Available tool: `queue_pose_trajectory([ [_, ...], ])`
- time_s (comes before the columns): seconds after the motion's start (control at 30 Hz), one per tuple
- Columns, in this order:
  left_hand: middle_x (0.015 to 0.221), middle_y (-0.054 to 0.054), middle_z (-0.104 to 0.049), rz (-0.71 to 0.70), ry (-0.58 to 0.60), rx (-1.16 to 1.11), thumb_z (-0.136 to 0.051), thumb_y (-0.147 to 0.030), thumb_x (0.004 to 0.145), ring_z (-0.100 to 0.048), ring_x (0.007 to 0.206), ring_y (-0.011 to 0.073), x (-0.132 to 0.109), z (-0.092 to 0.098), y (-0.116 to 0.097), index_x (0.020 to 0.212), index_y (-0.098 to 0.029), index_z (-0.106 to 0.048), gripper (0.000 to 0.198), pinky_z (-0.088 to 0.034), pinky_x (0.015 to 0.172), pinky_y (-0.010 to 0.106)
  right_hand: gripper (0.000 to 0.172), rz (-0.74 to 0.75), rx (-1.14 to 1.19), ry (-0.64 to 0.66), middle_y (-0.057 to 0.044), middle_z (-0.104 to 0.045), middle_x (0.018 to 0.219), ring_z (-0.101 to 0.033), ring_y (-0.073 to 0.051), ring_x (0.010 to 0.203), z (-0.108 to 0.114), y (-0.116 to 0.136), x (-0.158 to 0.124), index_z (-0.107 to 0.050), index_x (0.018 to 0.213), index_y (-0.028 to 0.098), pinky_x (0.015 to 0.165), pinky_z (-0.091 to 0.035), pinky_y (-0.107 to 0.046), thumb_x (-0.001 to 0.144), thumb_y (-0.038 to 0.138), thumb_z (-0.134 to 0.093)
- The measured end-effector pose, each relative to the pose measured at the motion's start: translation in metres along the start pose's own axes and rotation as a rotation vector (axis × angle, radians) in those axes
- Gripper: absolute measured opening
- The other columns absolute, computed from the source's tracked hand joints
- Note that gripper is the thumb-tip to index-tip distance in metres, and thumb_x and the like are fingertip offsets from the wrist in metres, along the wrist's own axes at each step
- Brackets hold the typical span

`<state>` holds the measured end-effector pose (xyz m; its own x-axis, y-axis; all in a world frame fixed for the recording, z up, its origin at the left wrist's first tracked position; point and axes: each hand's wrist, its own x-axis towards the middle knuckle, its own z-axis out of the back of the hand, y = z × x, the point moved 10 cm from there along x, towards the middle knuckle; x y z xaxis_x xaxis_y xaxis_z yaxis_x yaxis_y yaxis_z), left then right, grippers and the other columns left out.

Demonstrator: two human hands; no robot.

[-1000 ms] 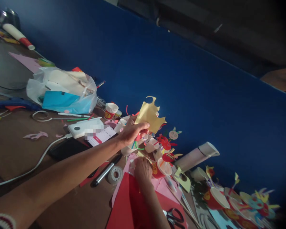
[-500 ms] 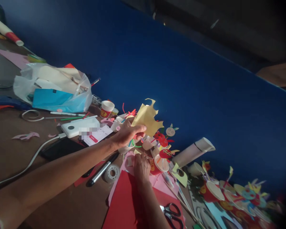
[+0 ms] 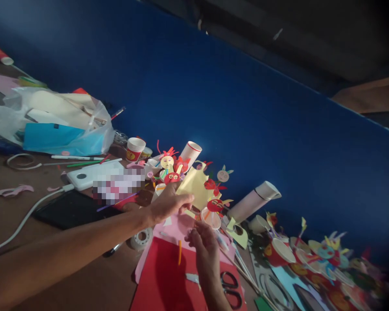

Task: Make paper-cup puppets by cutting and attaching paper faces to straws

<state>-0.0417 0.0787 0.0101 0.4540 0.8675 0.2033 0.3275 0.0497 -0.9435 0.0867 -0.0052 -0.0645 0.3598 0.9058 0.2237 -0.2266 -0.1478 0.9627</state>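
At the far left, a thin, wrinkled plastic bag (image 3: 106, 123), almost transparent, stands on the brown table (image 3: 81, 274) and bulges with cream papers and a smooth blue sheet (image 3: 52, 139). In front of it lies a white device (image 3: 82, 176), flat and with rounded corners, from which a soft white cable (image 3: 29, 233) curves down. A black slab (image 3: 74, 209) is just beside the cable. Further to the right there is a short stack of paper cups (image 3: 136, 149) with a red band, and, nearer to the person, a roll of tape (image 3: 141, 239) shaped as a ring.

In the middle, the left hand (image 3: 171, 203) pinches a yellow paper (image 3: 199, 188) between the thumb and the fingers. This paper is thin, slightly bent, with a ragged upper edge, and it is raised in front of cups with round paper faces. Below, a matte red sheet (image 3: 164, 276) lies over a pink sheet (image 3: 171, 231), with a narrow orange strip (image 3: 180, 252) on the red. The right hand (image 3: 199, 235) is above these sheets, its fingers curled closely; I cannot tell if they hold something small.

Next to the right wrist show the black oval loops of the scissors (image 3: 231, 287). Beyond, a pale cylinder (image 3: 254, 201) leans in the view.
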Motion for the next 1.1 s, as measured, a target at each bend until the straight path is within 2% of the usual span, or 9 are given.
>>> queue_pose_trajectory([
  [0.17, 0.047, -0.003, -0.051, 0.182, 0.054, 0.134, -0.055, -0.030, 0.071, -0.043, 0.037, 0.0075, -0.022, -0.013, 0.067, 0.063, -0.014, -0.055, 0.018, -0.035, 0.037, 0.019, 0.031, -0.197, 0.260, -0.084, 0.003, -0.058, 0.062, -0.054, -0.011, 0.054, 0.040, -0.036, -0.014, -0.058, 0.094, 0.018, 0.052, -0.048, -0.024, 0.070, 0.035, -0.068],
  [0.23, 0.049, -0.001, -0.053, 0.242, 0.015, 0.135, -0.055, -0.034, 0.071, -0.047, 0.041, 0.0097, -0.029, -0.009, 0.089, 0.068, -0.013, -0.057, 0.021, -0.037, 0.038, 0.019, 0.037, -0.297, 0.296, -0.079, 0.002, -0.060, 0.069, -0.055, -0.013, 0.060, 0.042, -0.046, -0.022, -0.058, 0.100, 0.021, 0.049, -0.049, -0.023, 0.068, 0.033, -0.070],
  [0.33, 0.055, 0.001, -0.056, 0.285, -0.002, 0.080, -0.057, -0.038, 0.068, -0.052, 0.048, 0.0131, -0.035, -0.009, 0.106, 0.073, -0.013, -0.059, 0.025, -0.041, 0.038, 0.020, 0.041, -0.426, 0.349, -0.037, 0.001, -0.061, 0.075, -0.056, -0.015, 0.067, 0.035, -0.055, -0.031, -0.057, 0.100, 0.023, 0.042, -0.047, -0.019, 0.065, 0.036, -0.073],
  [0.5, 0.056, 0.002, -0.059, 0.326, 0.028, 0.091, -0.056, -0.035, 0.069, -0.054, 0.047, 0.0134, -0.044, -0.017, 0.113, 0.077, -0.013, -0.062, 0.025, -0.040, 0.040, 0.021, 0.028, -0.440, 0.466, 0.091, 0.005, -0.055, 0.061, -0.049, -0.008, 0.053, 0.017, -0.060, -0.034, -0.057, 0.080, 0.019, 0.046, -0.047, -0.019, 0.067, 0.039, -0.072],
  [0.73, 0.060, 0.002, -0.064, 0.464, 0.048, 0.122, -0.057, -0.036, 0.069, -0.052, 0.044, 0.0117, -0.056, -0.018, 0.123, 0.077, -0.014, -0.057, 0.024, -0.039, 0.039, 0.020, 0.026, -0.415, 0.527, 0.160, 0.004, -0.057, 0.058, -0.050, -0.008, 0.050, 0.007, -0.061, -0.039, -0.056, 0.074, 0.017, 0.050, -0.045, -0.020, 0.070, 0.037, -0.071],
  [0.83, 0.050, 0.000, -0.059, 0.516, 0.162, 0.187, -0.057, -0.033, 0.071, -0.049, 0.040, 0.0109, -0.059, -0.024, 0.124, 0.077, -0.014, -0.056, 0.020, -0.035, 0.037, 0.019, 0.026, -0.381, 0.499, 0.139, 0.004, -0.057, 0.058, -0.050, -0.008, 0.050, 0.011, -0.056, -0.038, -0.056, 0.072, 0.017, 0.050, -0.045, -0.020, 0.070, 0.038, -0.071],
  [0.93, 0.059, 0.001, -0.062, 0.536, 0.295, 0.251, -0.055, -0.033, 0.072, -0.048, 0.039, 0.0104, -0.059, -0.026, 0.117, 0.080, -0.016, -0.055, 0.019, -0.031, 0.036, 0.019, 0.028, -0.355, 0.454, 0.110, 0.004, -0.057, 0.057, -0.050, -0.007, 0.046, 0.018, -0.053, -0.037, -0.056, 0.073, 0.017, 0.046, -0.040, -0.018, 0.070, 0.041, -0.071],
  [1.03, 0.057, -0.001, -0.060, 0.475, 0.445, 0.541, -0.055, -0.036, 0.072, -0.048, 0.040, 0.0115, -0.056, -0.023, 0.100, 0.095, -0.016, -0.058, 0.031, -0.030, 0.039, 0.021, 0.029, -0.316, 0.412, 0.088, 0.006, -0.054, 0.049, -0.046, -0.006, 0.040, 0.023, -0.051, -0.036, -0.055, 0.072, 0.017, 0.041, -0.033, -0.015, 0.071, 0.042, -0.070],
  [1.1, 0.052, -0.003, -0.055, 0.282, 0.406, 0.810, -0.055, -0.037, 0.073, -0.048, 0.044, 0.0129, -0.044, -0.018, 0.075, 0.111, -0.015, -0.057, 0.044, -0.031, 0.044, 0.022, 0.029, -0.293, 0.412, 0.088, 0.006, -0.052, 0.046, -0.044, -0.005, 0.038, 0.024, -0.050, -0.035, -0.054, 0.072, 0.017, 0.040, -0.030, -0.015, 0.072, 0.041, -0.069],
])
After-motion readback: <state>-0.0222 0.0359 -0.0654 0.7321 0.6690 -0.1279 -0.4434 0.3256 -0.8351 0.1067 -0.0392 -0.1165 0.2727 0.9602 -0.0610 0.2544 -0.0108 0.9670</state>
